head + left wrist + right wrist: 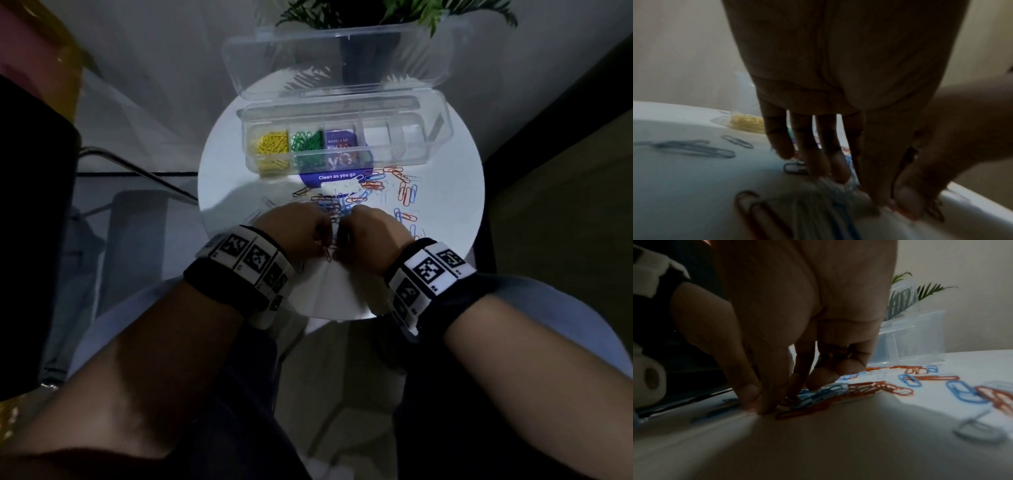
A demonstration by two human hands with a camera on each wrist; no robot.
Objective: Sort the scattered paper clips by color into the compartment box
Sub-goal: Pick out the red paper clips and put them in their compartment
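A clear compartment box [428, 137] stands open at the back of the round white table [445, 222]. Its left cell holds yellow clips [272, 144], the one beside it green clips [308, 140]. Red, blue and white clips [373, 186] lie scattered in front of it. Both hands meet at the near middle of the pile. My left hand [323, 245] rests fairly straight fingers [840, 173] on the clips. My right hand [342, 240] pinches thumb and forefinger [768, 402] together at the table, on what looks like a red clip [329, 254].
The box lid [342, 61] stands tilted up behind the box, with a potted plant [370, 51] past it. A purple sticker [337, 176] shows on the tabletop under the box. More red and blue clips [964, 392] lie right of my right hand. The table edge is close to my wrists.
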